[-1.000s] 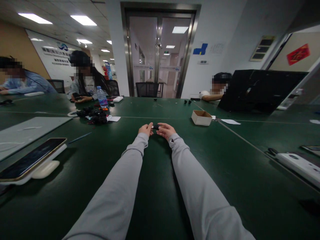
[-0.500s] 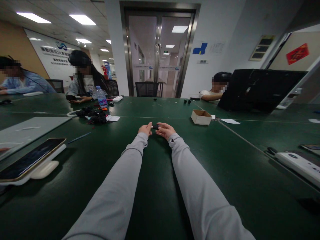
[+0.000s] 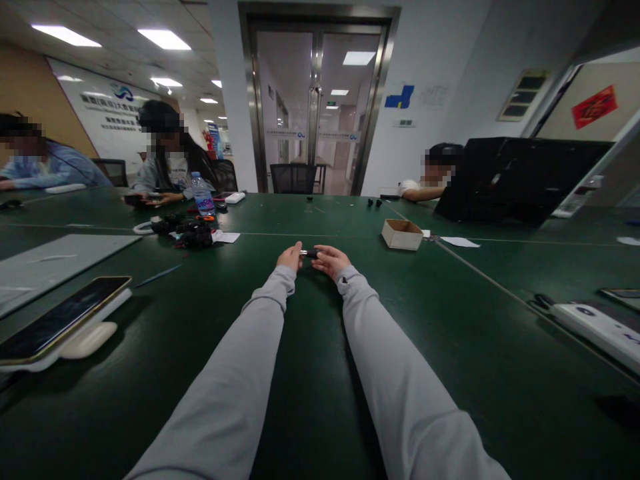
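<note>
- At the middle of the green table (image 3: 310, 373), both arms in grey sleeves stretch straight out toward twelve o'clock, and the hands meet well away from the body.
- The left hand (image 3: 291, 257) lies knuckles up, its fingers curled in and pinching the left end of a small dark object (image 3: 311, 253); a pale, perhaps metal, tip shows at that end.
- The right hand (image 3: 330, 259) has its fingers bent around the other end of the same object, thumb side turned toward the left hand. What the piece is cannot be told; it is too small and half hidden.
- The object sits between the two hands, just above or on the table top; which of the two is unclear.
- At about one o'clock from the hands stands a small open cardboard box (image 3: 403, 234), with a white sheet of paper (image 3: 460, 242) just beyond it to the right.
- At about ten o'clock lies a heap of black parts (image 3: 187, 233), and behind it a water bottle (image 3: 203, 195) stands upright.
- At eight o'clock, near the table's left edge, a phone (image 3: 60, 320) rests tilted on a white stand.
- At three to four o'clock lies a white device (image 3: 600, 328) near the right edge.
- Other people sit at the far side, at ten and at one o'clock, their hands well apart from these.
</note>
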`<state>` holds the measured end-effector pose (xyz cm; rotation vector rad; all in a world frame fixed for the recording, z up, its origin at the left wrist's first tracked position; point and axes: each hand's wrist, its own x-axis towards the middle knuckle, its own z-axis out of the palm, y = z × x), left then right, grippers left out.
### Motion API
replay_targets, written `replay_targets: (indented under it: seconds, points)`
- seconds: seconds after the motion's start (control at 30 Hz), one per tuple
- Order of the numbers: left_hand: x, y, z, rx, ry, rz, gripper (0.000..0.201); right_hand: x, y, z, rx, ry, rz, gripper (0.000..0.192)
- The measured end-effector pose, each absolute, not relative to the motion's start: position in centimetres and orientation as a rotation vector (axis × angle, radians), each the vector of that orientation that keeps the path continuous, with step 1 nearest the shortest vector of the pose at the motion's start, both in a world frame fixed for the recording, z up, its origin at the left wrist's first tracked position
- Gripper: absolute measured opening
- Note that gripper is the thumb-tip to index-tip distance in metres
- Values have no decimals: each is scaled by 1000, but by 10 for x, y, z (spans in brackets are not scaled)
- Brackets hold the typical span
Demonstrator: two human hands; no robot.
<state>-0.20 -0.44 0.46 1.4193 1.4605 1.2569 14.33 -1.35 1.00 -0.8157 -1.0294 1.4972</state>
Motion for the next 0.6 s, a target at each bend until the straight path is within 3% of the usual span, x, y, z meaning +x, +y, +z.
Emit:
replay_targets:
  seconds: [0.23, 0.37, 0.6]
  points:
    - [-6, -4, 2, 1437, 1260, 1355, 20, 143, -13, 10, -846, -990, 1480, 21]
    - [-3, -9, 7, 1440, 1223, 1316, 30, 143, -13, 11, -856, -987, 1473, 20]
    - [2, -10, 7, 1410, 1337, 1301, 29, 144, -11, 9, -869, -1030, 1502, 21]
